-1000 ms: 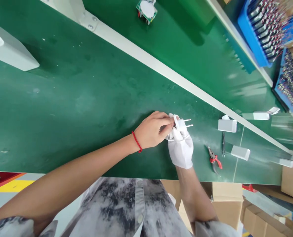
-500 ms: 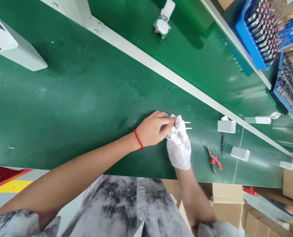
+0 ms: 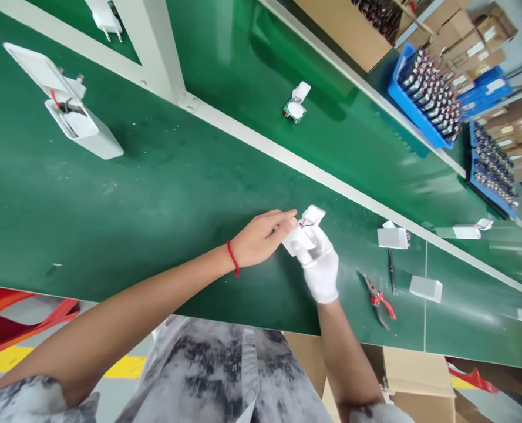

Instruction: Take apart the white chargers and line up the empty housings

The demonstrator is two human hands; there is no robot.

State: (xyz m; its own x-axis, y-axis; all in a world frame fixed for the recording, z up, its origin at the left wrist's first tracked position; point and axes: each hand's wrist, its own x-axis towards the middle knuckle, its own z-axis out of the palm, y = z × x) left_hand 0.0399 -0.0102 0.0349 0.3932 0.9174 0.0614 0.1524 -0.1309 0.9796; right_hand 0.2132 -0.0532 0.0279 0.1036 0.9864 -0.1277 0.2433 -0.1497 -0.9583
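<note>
My right hand (image 3: 321, 267), in a white glove, grips a white plastic casing (image 3: 302, 241) above the green bench. From the casing's top a white end piece (image 3: 314, 215) tilts away, with a thin red wire and a dark one between the two. My left hand (image 3: 265, 238) is bare, with a red cord bracelet at the wrist. Its thumb and forefinger are close together at the casing's upper left edge, and the other fingers are bent. What lies between those fingertips is mostly hidden.
Red-handled pliers (image 3: 376, 298), black tweezers (image 3: 392, 272) and white casings (image 3: 425, 288) lie on the right. A larger white housing (image 3: 94, 135) with wires stands at left. A small circuit board (image 3: 295, 110) sits beyond the metal rail (image 3: 261, 138). Blue trays (image 3: 419, 120) hold many parts.
The left hand has drawn back leftward from the end piece to the casing's edge. The casing has turned in the right hand; its two prongs no longer show. The view has shifted.
</note>
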